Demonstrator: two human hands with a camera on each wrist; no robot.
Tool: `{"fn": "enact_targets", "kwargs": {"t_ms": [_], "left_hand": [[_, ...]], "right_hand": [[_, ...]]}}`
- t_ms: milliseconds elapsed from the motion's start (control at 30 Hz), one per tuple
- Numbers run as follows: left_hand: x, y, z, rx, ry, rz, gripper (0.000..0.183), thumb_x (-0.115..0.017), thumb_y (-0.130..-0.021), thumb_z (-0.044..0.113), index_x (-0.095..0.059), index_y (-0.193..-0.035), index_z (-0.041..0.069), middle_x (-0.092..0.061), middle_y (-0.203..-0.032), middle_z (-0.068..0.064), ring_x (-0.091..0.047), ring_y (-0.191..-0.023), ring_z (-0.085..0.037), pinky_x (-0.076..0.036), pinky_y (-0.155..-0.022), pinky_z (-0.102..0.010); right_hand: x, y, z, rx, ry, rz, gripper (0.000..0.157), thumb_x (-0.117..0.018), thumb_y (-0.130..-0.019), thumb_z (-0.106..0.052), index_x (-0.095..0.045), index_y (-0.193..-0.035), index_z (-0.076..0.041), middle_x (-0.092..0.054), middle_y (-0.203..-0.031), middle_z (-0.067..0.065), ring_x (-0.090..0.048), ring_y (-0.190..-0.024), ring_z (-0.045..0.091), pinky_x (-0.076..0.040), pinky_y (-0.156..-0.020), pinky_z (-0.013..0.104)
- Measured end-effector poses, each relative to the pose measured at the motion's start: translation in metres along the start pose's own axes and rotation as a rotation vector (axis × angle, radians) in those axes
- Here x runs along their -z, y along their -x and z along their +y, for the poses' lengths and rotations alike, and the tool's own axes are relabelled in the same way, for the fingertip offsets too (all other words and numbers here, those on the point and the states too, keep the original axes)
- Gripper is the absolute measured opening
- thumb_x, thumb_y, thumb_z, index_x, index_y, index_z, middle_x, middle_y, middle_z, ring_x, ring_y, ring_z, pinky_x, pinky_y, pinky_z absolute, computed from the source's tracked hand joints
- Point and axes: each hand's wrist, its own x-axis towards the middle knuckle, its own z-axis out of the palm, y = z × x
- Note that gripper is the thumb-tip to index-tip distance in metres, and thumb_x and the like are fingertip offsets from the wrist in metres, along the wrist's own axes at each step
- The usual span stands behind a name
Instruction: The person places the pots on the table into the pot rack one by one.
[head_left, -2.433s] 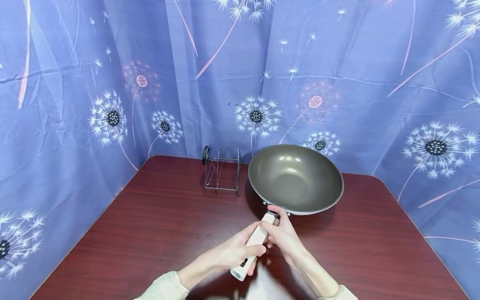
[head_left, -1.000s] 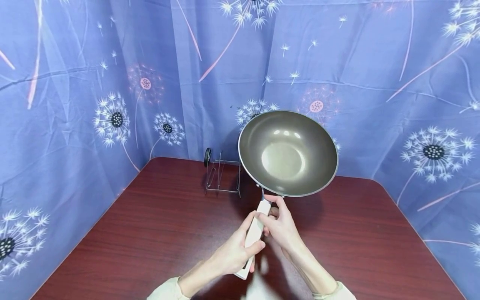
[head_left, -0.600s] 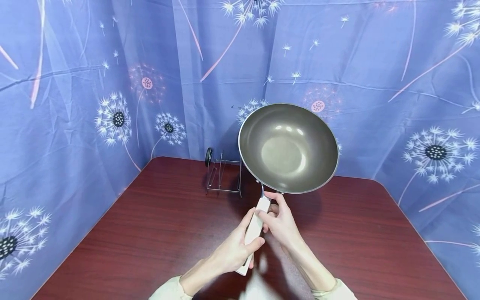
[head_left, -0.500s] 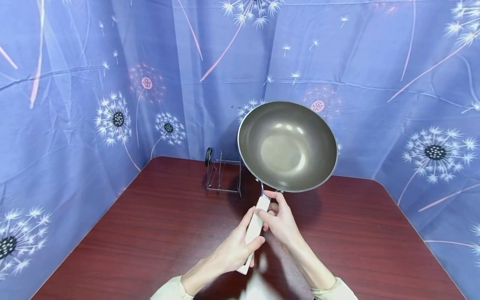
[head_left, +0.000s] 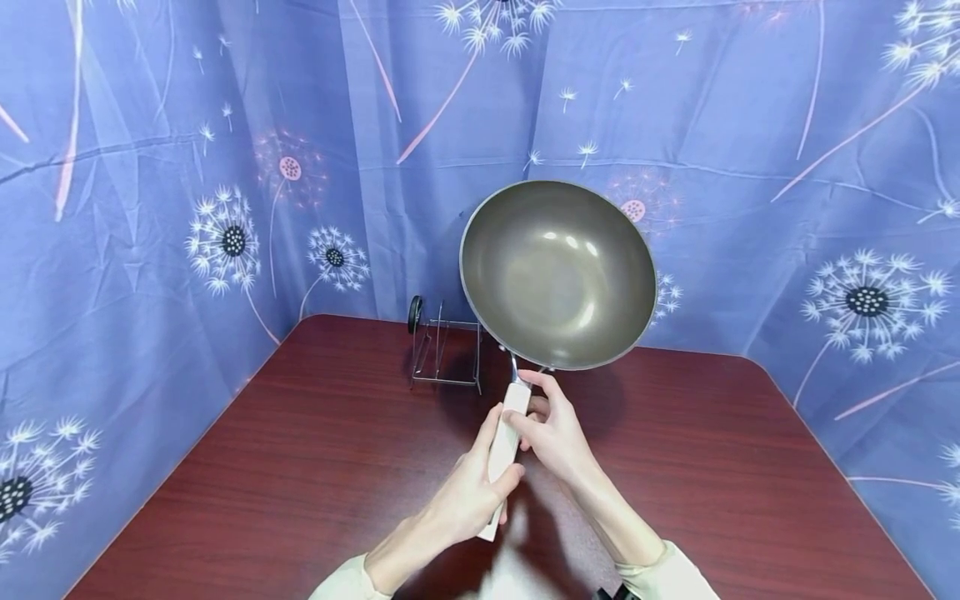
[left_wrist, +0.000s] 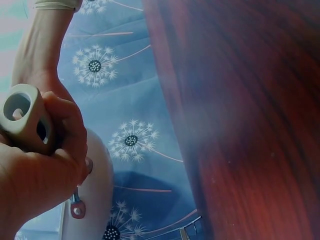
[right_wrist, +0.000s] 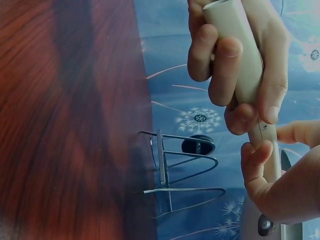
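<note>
A wok with a dark non-stick inside hangs above the table, tilted so its bowl faces me. Its long cream handle points down toward me. My left hand grips the lower half of this handle, thumb across the top. Closer to the bowl, my right hand pinches the handle's upper end between thumb and fingers. The handle's hollow end shows in the left wrist view. In the right wrist view, curled left-hand fingers wrap the handle above the right hand.
Left of the wok, a wire rack with a black round piece on it stands at the back of the dark red wooden table. A blue dandelion-print curtain hangs behind and along both sides.
The wok has risen from low over the table, shifted slightly left and tipped further toward me. Both hands have kept their hold and moved up with it. The rack stays put.
</note>
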Motion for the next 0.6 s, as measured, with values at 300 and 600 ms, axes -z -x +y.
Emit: {"fn": "enact_targets", "kwargs": {"t_ms": [300, 600], "left_hand": [[0.0012, 0.0033, 0.0042, -0.012, -0.048, 0.069, 0.081, -0.057, -0.097, 0.016, -0.01, -0.16, 0.033, -0.056, -0.075, -0.008, -0.057, -0.045, -0.018, -0.051, -0.038, -0.035], [0.0018, 0.0058, 0.0018, -0.041, -0.098, 0.144, 0.083, -0.054, -0.096, 0.01, -0.008, -0.16, 0.035, -0.056, -0.118, -0.023, -0.056, -0.052, -0.015, -0.051, -0.035, -0.035]], "right_hand": [[-0.0027, -0.004, -0.0042, 0.036, -0.004, -0.03, 0.059, -0.067, -0.085, 0.001, -0.051, -0.14, -0.014, -0.072, -0.098, 0.019, -0.06, -0.064, 0.012, -0.052, -0.057, 0.025], [-0.0092, -0.0059, -0.0081, 0.051, -0.014, -0.065, 0.062, -0.066, -0.085, 0.002, -0.048, -0.142, -0.013, -0.072, -0.101, 0.02, -0.06, -0.063, 0.014, -0.051, -0.057, 0.021]]}}
